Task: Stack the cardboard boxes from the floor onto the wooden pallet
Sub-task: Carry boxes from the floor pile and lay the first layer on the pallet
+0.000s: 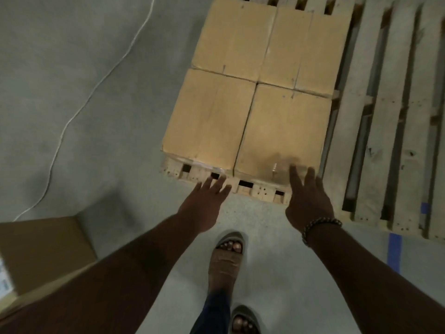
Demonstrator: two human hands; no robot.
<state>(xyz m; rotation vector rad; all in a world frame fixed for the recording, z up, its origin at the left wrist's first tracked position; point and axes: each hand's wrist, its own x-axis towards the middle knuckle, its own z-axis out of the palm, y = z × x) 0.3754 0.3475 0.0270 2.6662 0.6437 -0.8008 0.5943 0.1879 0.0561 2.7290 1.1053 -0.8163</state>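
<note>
Cardboard box (45, 256), the nearest one, stands on the grey floor (96, 68) at the lower left, beside the left forearm and well apart from both hands. Between the forearms two sandalled feet (226, 256) stand on the floor. Further out, both arms reach forward. The left hand (204, 208) is flat with straight, spread fingers and holds nothing; its fingertips point at the near edge of the wooden pallet (260, 190). The right hand (310, 203), with a beaded bracelet (320, 225) on the wrist, is likewise spread and grips nothing. Its blurred fingertips overlap the near edge of the near-right box (281, 131), but whether they touch it cannot be told. A strip of blue tape (395, 251) marks the floor beside the right forearm. On the pallet four boxes lie in a tight two-by-two block, sides touching: the near-right box, the near-left box (207, 121) just ahead of the left hand, and behind them the far-left box (231, 37) and the far-right box (305, 47). Bare slats (397, 116) run along the right of the block; whether they belong to the same pallet is unclear. A white cable (72, 116) trails across the floor at the far left.
</note>
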